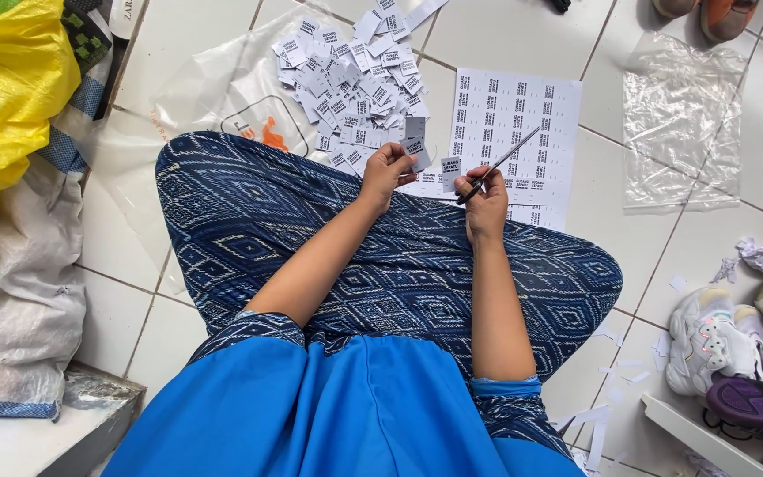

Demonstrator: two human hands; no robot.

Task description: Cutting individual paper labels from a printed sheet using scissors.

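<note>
White cut label [417,150] in left hand [388,168], scissors [498,164] in right hand [485,205]

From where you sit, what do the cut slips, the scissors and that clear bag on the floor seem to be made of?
The cut slips look like thin matte white paper: flat, printed, sharp-edged. The scissors in the right hand seem metal, judging by their slim dark blades, though too small to be sure. The clear bag looks like thin glossy plastic film, see-through and wrinkled.
</note>
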